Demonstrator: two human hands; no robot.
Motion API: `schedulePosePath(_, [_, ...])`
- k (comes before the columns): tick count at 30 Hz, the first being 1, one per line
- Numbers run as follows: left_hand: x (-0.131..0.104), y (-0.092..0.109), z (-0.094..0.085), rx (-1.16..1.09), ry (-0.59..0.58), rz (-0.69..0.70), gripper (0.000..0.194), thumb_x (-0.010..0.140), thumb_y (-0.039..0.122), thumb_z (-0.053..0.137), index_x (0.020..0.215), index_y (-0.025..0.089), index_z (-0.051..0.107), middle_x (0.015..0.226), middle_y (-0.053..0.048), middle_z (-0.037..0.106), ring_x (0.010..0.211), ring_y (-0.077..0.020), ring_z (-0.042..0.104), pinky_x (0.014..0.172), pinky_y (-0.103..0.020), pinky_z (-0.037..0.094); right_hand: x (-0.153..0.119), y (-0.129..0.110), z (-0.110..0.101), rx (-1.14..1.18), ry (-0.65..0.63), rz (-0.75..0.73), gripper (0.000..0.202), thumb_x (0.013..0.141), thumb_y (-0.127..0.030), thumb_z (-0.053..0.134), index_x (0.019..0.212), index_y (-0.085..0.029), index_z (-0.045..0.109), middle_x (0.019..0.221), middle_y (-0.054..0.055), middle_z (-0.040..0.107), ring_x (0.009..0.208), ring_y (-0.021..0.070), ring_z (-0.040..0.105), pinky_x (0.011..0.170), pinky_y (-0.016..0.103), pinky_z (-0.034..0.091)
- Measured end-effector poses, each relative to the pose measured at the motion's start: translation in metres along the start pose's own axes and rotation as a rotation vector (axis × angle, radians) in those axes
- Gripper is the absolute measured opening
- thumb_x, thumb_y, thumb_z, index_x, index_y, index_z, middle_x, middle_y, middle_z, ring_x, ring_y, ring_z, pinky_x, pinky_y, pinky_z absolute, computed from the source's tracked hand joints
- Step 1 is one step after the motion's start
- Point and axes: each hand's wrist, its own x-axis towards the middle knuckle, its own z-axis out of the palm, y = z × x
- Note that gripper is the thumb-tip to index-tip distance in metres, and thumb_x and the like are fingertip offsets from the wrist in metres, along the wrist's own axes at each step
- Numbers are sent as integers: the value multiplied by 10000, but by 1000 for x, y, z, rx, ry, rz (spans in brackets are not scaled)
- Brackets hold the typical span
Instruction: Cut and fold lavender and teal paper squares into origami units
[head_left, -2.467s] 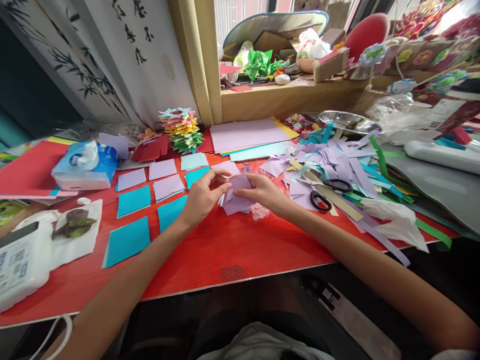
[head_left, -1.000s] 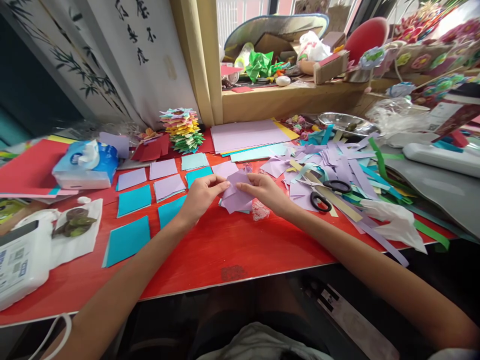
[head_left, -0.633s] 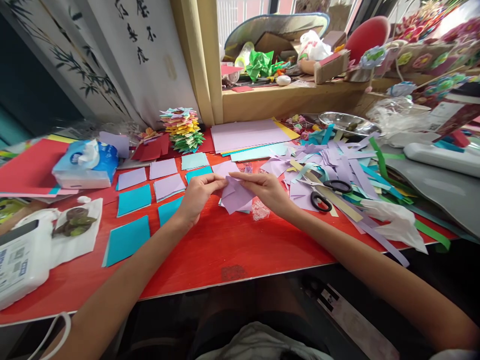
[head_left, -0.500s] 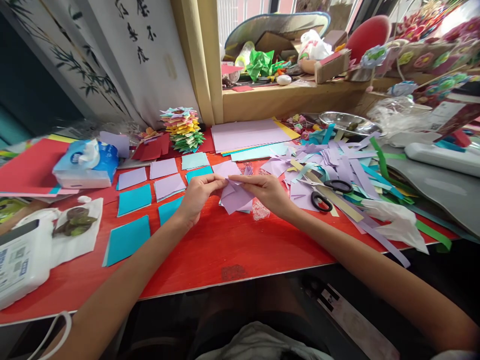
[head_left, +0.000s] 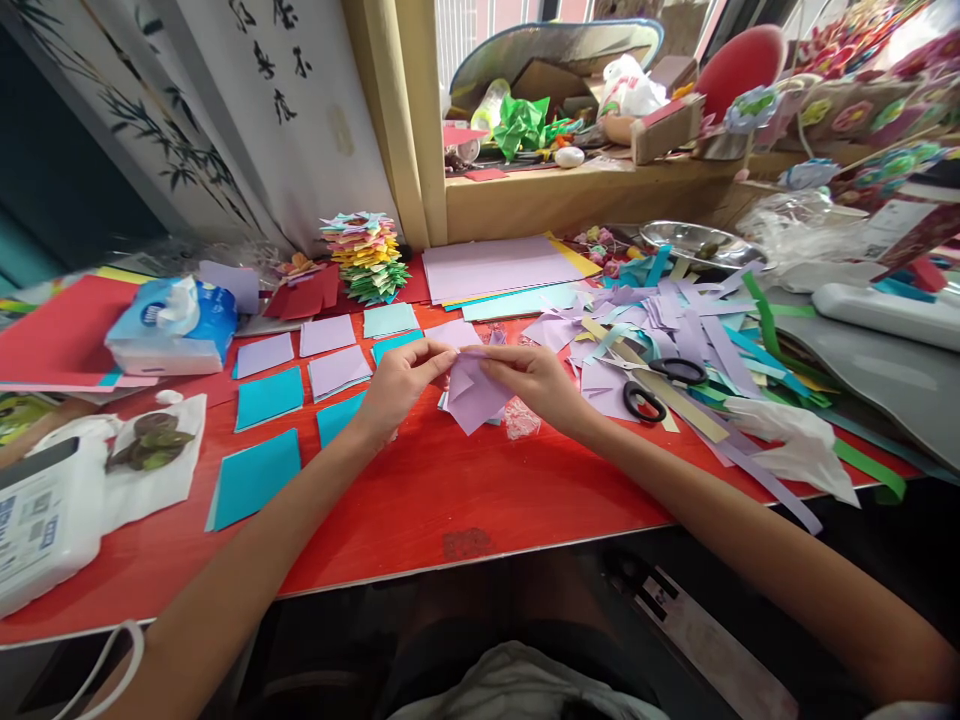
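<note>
Sheet: a small purple sheet [head_left: 476,400] is held near the middle of the worktop [head_left: 420,515], between the two hands, with one corner pointed toward the person and a folded flap shown on its face.
Left hand: the sheet's upper left edge is pinched between thumb and forefinger by the left hand [head_left: 405,388].
Right hand: the upper right edge is pinched by the right hand [head_left: 541,388], its fingers laid along the top and its thumb in front.
Crease: the fold is best aligned before it is pressed (what lies beneath the fingertips is hidden), with the left pinch kept firm while pressure is run along the edge by the right.
Corners: points should be matched exactly, since a skewed fold would probably be carried into every later one.
Squares: purple and teal squares [head_left: 268,398] are laid in rows to the left.
Scissors: black-handled scissors [head_left: 660,364] are rested by the strips [head_left: 667,318], to the right.
Tower: a many-coloured paper tower [head_left: 365,262] is stood behind the squares.
</note>
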Motion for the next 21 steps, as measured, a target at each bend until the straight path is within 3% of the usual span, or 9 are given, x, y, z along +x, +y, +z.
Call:
schedulePosePath(5, [0,-1,2,-4,10,-26,230,750,373,586,774,148,626,774,-29,615,689,-142,554,684,-281,460,0,-2,1,-20,46,44,366,827,-288,484,1167,-207,596,950,27,674,786,148,589,660,266,459])
schedulePosePath(21, [0,-2,0,-156,-1,-130,173,700,293,635,795,149,628,749,-24,632,698,-134,585,683,-296,478,-2,-1,1,-147,34,-44,318,830,-194,457,1065,-262,660,1059,-13,670,906,160,629,741,277,481])
